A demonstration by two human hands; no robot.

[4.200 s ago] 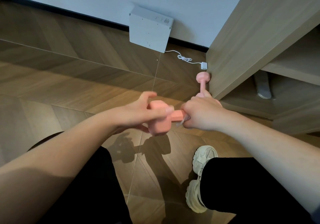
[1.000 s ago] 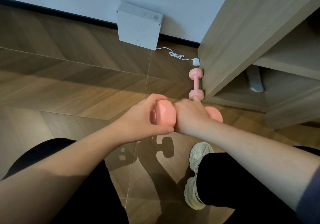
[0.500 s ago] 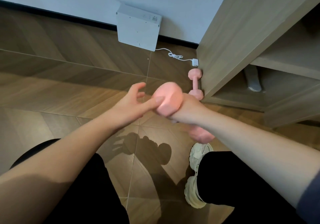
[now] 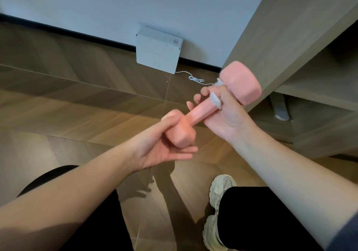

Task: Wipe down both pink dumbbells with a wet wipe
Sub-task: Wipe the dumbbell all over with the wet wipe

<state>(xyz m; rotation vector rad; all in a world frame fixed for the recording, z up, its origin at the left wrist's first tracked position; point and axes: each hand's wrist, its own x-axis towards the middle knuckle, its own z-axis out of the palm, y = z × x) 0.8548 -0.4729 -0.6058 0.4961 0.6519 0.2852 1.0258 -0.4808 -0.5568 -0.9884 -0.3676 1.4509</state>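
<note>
Left hand (image 4: 155, 144) grips dumbbell (image 4: 241, 83) — right hand (image 4: 228, 115) wraps wipe (image 4: 215, 99) around handle (image 4: 201, 113).

I see the left hand (image 4: 155, 150) cupping the lower head of the pink dumbbell (image 4: 201, 113), which tilts above the floor (image 4: 77, 105). The right hand (image 4: 228, 117) grips its handle, a wet wipe (image 4: 215, 98) pinched under the fingers (image 4: 205, 91).

Pale wall (image 4: 96, 2) with black skirting (image 4: 77, 34), herringbone wood floor (image 4: 58, 99), light wooden shelving unit (image 4: 290, 37) at right
</note>
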